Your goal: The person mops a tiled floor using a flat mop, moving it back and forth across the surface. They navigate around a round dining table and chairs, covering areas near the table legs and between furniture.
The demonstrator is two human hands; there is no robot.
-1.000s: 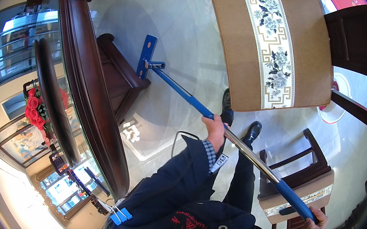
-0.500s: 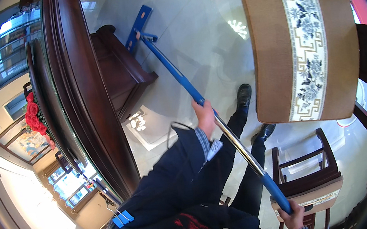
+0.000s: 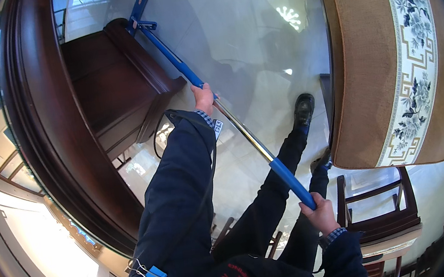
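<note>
A flat mop with a blue and silver pole [image 3: 246,137] slants across the view, from lower right to upper left. My left hand [image 3: 203,98] is closed around the pole's upper blue sleeve. Lower down, my right hand [image 3: 321,215] grips the blue handle end near my right thigh. At the far end, the blue mop head [image 3: 139,4] rests on the glossy tiled floor [image 3: 220,29], just beyond the corner of a dark wooden table base [image 3: 116,79]. The pole passes close to that base's edge.
A dark wooden table edge [image 3: 43,104] curves along my left. To my right is a brown upholstered seat [image 3: 362,68] with a patterned floral band. Behind it stands a small wooden stool [image 3: 381,213]. My black shoes [image 3: 303,110] are on the floor by the seat.
The mop head has moved farther and to the left, past the table base's corner. Both hands have shifted left and forward with the pole, and the view has shifted too.
</note>
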